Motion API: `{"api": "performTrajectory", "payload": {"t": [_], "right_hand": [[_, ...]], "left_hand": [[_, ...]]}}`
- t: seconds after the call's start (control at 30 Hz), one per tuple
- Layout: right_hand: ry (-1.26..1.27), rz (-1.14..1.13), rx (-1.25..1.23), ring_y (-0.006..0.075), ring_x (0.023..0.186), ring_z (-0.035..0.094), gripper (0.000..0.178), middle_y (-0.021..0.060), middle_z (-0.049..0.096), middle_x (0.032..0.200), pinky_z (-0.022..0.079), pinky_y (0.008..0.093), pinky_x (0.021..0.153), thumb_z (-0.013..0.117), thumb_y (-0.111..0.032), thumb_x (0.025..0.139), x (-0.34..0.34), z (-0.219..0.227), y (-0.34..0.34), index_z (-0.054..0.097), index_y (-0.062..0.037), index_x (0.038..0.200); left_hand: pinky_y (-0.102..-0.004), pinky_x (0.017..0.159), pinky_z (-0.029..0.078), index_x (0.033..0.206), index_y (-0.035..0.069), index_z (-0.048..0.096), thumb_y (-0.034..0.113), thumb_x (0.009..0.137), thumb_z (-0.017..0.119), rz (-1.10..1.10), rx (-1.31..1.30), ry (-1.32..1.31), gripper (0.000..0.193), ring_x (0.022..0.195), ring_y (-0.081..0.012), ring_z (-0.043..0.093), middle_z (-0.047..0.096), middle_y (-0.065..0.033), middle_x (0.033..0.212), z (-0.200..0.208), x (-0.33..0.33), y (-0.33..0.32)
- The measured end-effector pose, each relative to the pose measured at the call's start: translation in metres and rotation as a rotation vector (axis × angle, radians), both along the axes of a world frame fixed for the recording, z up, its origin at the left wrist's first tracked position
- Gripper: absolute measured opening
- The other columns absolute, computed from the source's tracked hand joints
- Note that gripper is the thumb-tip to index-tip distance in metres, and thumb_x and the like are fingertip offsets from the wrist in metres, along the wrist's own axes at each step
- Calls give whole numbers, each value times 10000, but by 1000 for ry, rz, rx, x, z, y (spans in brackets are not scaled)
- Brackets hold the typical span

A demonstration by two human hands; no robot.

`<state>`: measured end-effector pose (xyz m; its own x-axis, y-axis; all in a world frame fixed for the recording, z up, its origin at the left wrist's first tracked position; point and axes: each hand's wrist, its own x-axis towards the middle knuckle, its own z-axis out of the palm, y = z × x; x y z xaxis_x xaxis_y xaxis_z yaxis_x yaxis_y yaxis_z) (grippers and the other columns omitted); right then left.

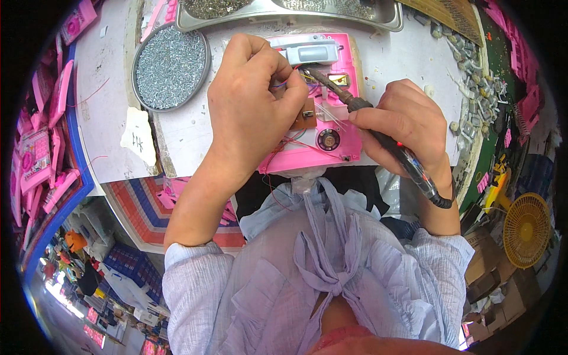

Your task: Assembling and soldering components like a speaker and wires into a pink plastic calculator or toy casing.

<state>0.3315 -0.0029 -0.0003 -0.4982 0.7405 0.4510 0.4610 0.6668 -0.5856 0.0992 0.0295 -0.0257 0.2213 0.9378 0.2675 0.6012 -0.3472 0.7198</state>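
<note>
My right hand [408, 121] grips a soldering iron [350, 102] by its dark handle. The iron's tip points left and up, down into an open pink plastic casing [310, 158]. Close to that tip, my left hand [251, 100] is closed in a pinch on a thin wire, its fingertips partly hidden. Inside the casing are a round speaker [328, 139], a small brown circuit board [306, 114] beside my left hand, and a pale blue-grey plastic part [310, 54] at the far end. Loose red and blue wires run among them.
A round dish of small metal pins or screws [171, 68] stands left of my left hand. Behind the casing is a metal tray [284, 13]. Small metal parts [473, 77] line the right edge. Pink casings [38, 148] pile up far left; a yellow fan [526, 229] is far right.
</note>
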Motion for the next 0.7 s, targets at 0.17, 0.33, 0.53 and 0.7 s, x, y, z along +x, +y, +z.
{"api": "performTrajectory", "payload": {"t": [0.17, 0.33, 0.53, 0.7], "right_hand": [[6, -2, 5, 226, 601, 552, 389, 28, 567, 679, 427, 340, 576, 828, 4, 649, 0, -1, 0, 726, -100, 1009], [3, 1, 22, 225, 596, 548, 389, 28, 568, 680, 426, 340, 574, 831, 2, 652, 0, -2, 1, 726, -99, 1013], [13, 18, 13, 224, 588, 540, 399, 26, 561, 674, 422, 340, 568, 829, 10, 638, 2, 1, 0, 726, -90, 1010], [10, -23, 29, 223, 576, 523, 395, 28, 545, 666, 414, 338, 560, 816, 28, 609, 6, 7, -8, 732, -77, 981]], "left_hand": [[-280, 610, 537, 789, -21, 657, 19, 779, 747, 16, 8, 2, 99, 700, -149, 611, 565, -76, 897, -1, 2, -1], [-290, 605, 531, 777, -22, 642, 22, 782, 743, 11, 37, 3, 110, 695, -167, 604, 561, -84, 891, -1, 2, -1], [-307, 604, 519, 756, -20, 626, 25, 775, 735, 25, 61, 15, 119, 691, -190, 589, 560, -93, 880, -2, 4, -2], [-307, 602, 514, 751, -17, 625, 29, 770, 738, 29, 67, 16, 124, 692, -193, 588, 561, -92, 873, -2, 5, -2]]}}
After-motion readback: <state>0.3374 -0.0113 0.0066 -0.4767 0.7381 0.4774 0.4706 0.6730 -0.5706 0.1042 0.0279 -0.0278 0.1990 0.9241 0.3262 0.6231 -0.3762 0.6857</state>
